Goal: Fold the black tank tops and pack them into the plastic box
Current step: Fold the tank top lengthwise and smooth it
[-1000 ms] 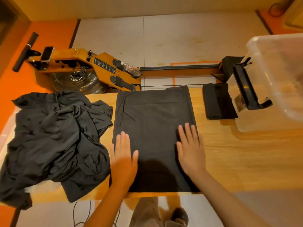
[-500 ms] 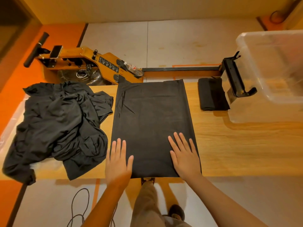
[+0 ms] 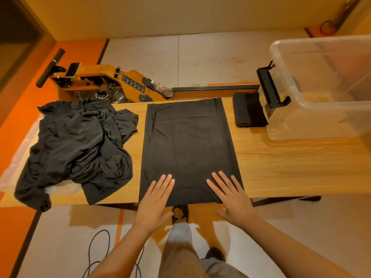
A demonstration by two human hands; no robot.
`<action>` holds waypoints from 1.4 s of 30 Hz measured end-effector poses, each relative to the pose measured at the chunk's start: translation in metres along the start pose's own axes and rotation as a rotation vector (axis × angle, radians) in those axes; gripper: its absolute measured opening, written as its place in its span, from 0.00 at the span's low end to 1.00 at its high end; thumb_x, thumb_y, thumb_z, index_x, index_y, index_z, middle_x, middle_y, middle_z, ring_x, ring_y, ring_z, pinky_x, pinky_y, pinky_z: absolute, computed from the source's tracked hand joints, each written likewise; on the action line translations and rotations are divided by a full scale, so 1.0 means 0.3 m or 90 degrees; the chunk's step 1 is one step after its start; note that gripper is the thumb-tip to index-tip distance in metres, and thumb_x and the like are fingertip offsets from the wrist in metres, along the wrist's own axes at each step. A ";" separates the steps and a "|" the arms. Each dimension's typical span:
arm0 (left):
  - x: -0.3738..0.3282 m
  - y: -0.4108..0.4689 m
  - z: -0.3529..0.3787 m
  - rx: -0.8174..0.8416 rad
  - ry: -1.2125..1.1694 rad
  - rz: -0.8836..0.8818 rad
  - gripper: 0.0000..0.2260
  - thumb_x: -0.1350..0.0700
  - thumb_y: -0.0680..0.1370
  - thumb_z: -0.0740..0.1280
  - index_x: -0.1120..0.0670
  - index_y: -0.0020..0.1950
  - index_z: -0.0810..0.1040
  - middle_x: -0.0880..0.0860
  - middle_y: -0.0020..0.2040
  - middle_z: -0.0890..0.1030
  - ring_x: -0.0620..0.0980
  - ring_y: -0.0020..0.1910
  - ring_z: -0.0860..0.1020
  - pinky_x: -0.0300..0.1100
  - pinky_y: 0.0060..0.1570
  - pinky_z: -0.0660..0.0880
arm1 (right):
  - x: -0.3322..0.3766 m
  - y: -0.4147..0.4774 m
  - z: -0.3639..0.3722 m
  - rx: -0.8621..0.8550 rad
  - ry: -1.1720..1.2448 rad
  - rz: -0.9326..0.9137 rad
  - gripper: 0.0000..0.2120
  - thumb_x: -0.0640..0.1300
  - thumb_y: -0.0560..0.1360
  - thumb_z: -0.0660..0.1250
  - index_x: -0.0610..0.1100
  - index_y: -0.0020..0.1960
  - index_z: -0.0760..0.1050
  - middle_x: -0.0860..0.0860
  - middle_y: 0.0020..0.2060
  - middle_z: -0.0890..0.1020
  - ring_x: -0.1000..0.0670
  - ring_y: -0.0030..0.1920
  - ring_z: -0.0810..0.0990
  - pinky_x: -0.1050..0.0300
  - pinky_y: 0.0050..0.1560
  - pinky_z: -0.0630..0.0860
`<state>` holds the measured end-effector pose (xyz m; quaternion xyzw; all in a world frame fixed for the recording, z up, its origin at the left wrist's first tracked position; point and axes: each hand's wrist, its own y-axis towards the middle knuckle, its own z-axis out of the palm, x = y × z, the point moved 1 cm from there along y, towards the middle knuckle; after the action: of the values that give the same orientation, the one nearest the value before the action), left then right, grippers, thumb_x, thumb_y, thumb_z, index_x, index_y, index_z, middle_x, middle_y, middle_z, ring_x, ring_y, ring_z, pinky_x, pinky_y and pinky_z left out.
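Head view: plastic box (image 3: 313, 125) cut off at right edge.

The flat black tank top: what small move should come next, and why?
Probably pinch its near edge and fold it over the far half. The tank top lies smooth as a long rectangle, left hand and right hand rest flat on its near end, and the folded top beside the plastic box is much shorter.
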<state>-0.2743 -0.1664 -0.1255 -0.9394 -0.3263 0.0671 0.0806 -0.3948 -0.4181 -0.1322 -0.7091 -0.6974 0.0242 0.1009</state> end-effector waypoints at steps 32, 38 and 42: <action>0.001 -0.204 -0.114 -0.077 -0.312 -0.249 0.16 0.62 0.80 0.61 0.50 0.65 0.76 0.48 0.63 0.79 0.48 0.63 0.76 0.41 0.60 0.72 | -0.013 -0.197 -0.216 0.000 0.234 0.089 0.13 0.46 0.80 0.60 0.53 0.63 0.72 0.55 0.55 0.80 0.55 0.54 0.78 0.68 0.48 0.71; 0.034 -0.231 -0.198 -0.136 -0.447 -0.270 0.11 0.62 0.80 0.63 0.45 0.50 0.77 0.45 0.41 0.81 0.43 0.39 0.79 0.45 0.41 0.78 | -0.024 -0.241 -0.260 -0.055 0.323 0.122 0.08 0.44 0.77 0.65 0.57 0.53 0.74 0.60 0.40 0.79 0.57 0.42 0.78 0.67 0.39 0.69; 0.044 -0.214 -0.260 -0.163 -0.542 -0.289 0.11 0.64 0.79 0.64 0.47 0.46 0.79 0.46 0.44 0.81 0.43 0.45 0.79 0.39 0.44 0.76 | -0.040 -0.230 -0.289 -0.095 0.400 0.164 0.11 0.41 0.75 0.67 0.57 0.51 0.75 0.60 0.38 0.80 0.58 0.41 0.78 0.64 0.40 0.73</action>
<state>-0.2887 -0.1169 -0.0377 -0.7365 -0.5322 0.3846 -0.1630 -0.4480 -0.4391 -0.0365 -0.7698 -0.5367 -0.2334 0.2548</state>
